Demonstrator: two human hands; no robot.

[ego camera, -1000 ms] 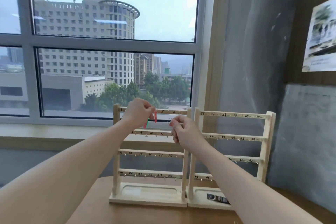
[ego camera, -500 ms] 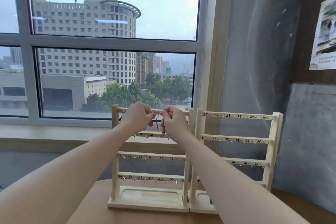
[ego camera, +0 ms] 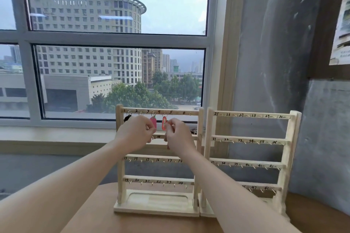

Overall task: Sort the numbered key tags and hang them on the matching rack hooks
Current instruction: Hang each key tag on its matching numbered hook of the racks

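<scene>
Head view: two racks (ego camera: 158, 159), two red tags (ego camera: 153, 122), two hands (ego camera: 135, 133).

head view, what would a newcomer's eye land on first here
Probably the two hands, left and right, raised side by side in front of the left rack, fingers pinched near its top bar. Next, the red tags hanging from hooks on that bar by numbers 3 and 4, bright against the pale wood. Behind, the big window with its city view fills the upper left, and the right rack beside the first shows only bare hooks.
</scene>
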